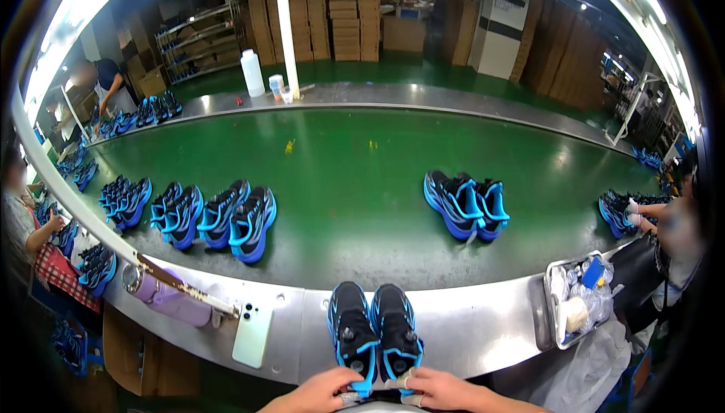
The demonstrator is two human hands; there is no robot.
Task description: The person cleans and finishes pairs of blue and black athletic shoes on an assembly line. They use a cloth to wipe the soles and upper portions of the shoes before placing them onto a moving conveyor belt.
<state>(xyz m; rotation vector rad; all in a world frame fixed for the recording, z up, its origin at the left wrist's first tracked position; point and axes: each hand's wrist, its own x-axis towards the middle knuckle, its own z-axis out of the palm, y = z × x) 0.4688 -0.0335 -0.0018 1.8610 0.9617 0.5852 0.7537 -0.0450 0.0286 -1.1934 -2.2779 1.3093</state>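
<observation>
Two black and blue sneakers stand side by side on the metal ledge in front of me, toes pointing away. My left hand (326, 390) is closed at the heel of the left sneaker (352, 330), its fingers pinching the light-blue heel edge. Likewise, my right hand (438, 389) grips the heel of the right sneaker (395, 326). Pale wraps cover some fingertips on both hands. The sneakers' openings face me, with dark insides showing.
Beyond the metal ledge (468, 307) runs a green conveyor belt (340, 186) bearing more sneakers (253, 224) and another pair (464, 205). A phone (253, 335), a purple bottle (177, 300) and a tray of plastic bags (560, 303) flank me. People work at both sides.
</observation>
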